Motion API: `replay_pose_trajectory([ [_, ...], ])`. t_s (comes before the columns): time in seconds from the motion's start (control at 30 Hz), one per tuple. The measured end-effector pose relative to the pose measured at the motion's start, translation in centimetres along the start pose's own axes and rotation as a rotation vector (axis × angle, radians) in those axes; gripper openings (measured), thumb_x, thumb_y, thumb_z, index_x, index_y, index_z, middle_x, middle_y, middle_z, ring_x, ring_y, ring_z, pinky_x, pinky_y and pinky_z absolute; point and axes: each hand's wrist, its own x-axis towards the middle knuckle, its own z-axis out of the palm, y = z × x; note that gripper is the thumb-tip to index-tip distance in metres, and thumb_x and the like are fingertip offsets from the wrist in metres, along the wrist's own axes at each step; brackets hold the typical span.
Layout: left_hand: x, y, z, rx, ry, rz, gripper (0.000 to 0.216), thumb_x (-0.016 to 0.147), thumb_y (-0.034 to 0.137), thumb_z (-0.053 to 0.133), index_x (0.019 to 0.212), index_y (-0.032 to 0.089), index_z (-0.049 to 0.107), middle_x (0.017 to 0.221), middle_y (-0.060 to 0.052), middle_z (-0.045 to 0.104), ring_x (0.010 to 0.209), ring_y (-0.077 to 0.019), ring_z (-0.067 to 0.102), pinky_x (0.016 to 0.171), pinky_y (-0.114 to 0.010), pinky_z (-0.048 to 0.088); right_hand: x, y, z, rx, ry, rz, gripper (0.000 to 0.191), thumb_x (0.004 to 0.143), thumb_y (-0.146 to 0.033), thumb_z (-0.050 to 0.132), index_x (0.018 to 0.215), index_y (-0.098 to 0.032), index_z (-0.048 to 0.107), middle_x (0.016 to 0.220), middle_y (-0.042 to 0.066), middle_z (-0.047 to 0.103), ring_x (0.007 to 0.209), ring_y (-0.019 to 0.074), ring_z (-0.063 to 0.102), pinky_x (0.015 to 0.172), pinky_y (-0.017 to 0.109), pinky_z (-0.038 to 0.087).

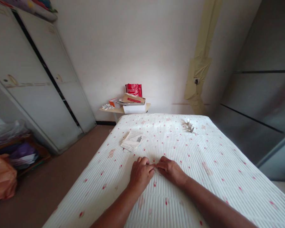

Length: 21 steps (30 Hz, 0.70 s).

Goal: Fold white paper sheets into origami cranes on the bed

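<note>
Box (134,110) (cardboard (130,97) atop) beyond hands (141,172).

Left grip (141,173) and right grip (170,169) nearly meet on the bed (166,145), near papers (131,141).

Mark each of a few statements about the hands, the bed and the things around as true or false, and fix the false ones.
1. The left hand and right hand are close together over the bedcover. True.
2. The printed papers lie on the floor. False: the printed papers lie on the bedcover, beyond the left hand.
3. A small pale thing shows by the fingers, partly hidden. True, though what it is cannot be told.
4. The wall socket is left of the red bag. False: the wall socket is to the right of the red bag.
5. The red bag stands near the wall. True.
</note>
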Motion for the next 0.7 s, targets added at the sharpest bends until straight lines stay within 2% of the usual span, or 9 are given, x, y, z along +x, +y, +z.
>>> replay_pose_trajectory([
  [0.13,0.0,-0.2,0.1,-0.021,-0.009,-0.012,0.019,0.078,0.026,0.055,0.091,0.03,0.068,0.089,-0.002,0.054,0.088,-0.0174,0.045,0.076,-0.03,0.034,0.1,-0.4,-0.4,-0.041,-0.049,-0.011,0.021,0.085,-0.016,0.045,0.083,-0.018,0.066,0.082,0.003,0.055,0.071,0.01,0.057,0.063,0.018,0.04],
  [0.43,0.0,-0.3,0.4,-0.036,-0.001,-0.022,0.022,0.078,0.026,0.056,0.095,0.033,0.067,0.089,-0.002,0.053,0.089,-0.0177,0.045,0.074,-0.03,0.033,-0.7,0.2,-0.2,-0.098,-0.013,-0.055,0.021,0.084,-0.013,0.046,0.075,-0.017,0.064,0.08,0.003,0.053,0.068,0.0098,0.054,0.061,0.019,0.038],
  [0.7,-0.1,-0.3,0.3,-0.038,0.006,-0.015,0.021,0.077,0.027,0.056,0.095,0.033,0.067,0.09,-0.002,0.053,0.09,-0.0177,0.045,0.074,-0.03,0.033,-2.1,0.3,-1.1,-0.055,-0.023,-0.047,0.025,0.087,-0.016,0.042,0.074,-0.016,0.064,0.084,0.005,0.056,0.072,0.0117,0.055,0.063,0.021,0.039],
])
